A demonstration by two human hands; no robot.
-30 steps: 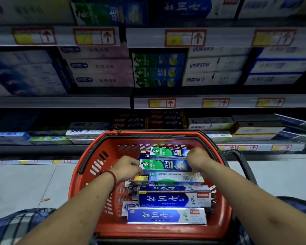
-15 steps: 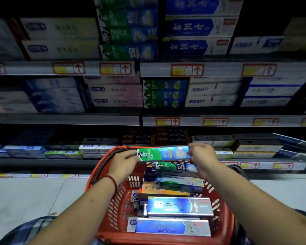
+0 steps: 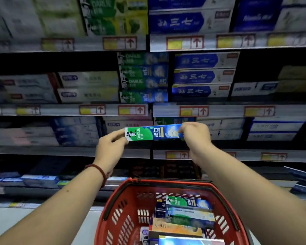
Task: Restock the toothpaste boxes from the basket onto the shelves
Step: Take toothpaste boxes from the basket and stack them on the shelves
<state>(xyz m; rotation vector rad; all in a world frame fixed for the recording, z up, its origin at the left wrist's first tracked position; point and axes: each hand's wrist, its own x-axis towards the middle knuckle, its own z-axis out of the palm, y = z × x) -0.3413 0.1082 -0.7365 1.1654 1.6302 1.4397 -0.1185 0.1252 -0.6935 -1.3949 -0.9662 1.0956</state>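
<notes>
A green and blue toothpaste box (image 3: 153, 133) is held level in front of the shelves, its long face toward me. My left hand (image 3: 111, 145) pinches its left end and my right hand (image 3: 194, 134) grips its right end. Below stands the red basket (image 3: 124, 195) with several more toothpaste boxes (image 3: 185, 214) stacked inside. A stack of matching green and blue boxes (image 3: 143, 78) sits on the shelf (image 3: 166, 110) above the held box.
Shelves run across the whole view, packed with white, blue and green toothpaste boxes and yellow price tags (image 3: 131, 110) on their edges. A dark gap (image 3: 25, 62) lies at the upper left shelf. Pale floor (image 3: 34, 220) shows at lower left.
Both hands lifted the green and blue box out of the basket and raised it up in front of the shelves. My view tilted upward, showing higher shelves.
</notes>
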